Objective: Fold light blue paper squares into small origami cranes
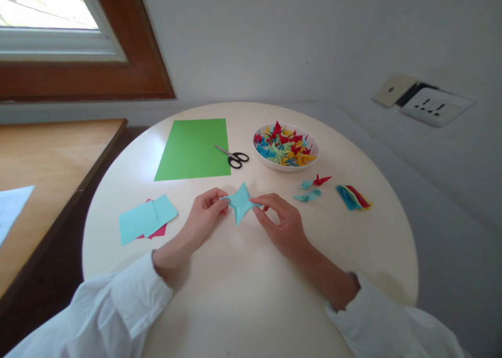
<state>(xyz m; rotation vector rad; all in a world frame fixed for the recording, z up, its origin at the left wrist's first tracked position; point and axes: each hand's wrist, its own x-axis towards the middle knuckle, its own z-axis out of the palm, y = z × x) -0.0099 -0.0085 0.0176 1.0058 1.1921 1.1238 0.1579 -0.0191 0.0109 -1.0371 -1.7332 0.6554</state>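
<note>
Between my two hands, just above the round table, is a light-blue folded paper (240, 203) shaped like a four-pointed star. My left hand (209, 211) pinches its left point with thumb and fingers. At the opposite point, my right hand (280, 222) grips the paper between thumb and forefinger. The other two points stick out free, one away from me and one toward me. Left of my left hand lie light-blue paper squares (137, 221), with red paper (159, 231) partly showing beneath them.
A green sheet (192, 149) lies at the back left, black-handled scissors (235, 159) over its edge. A white bowl (274, 166) holds many colourful paper cranes. Several small folded pieces (308, 195) and a fanned stack of coloured papers (353, 197) lie to the right.
</note>
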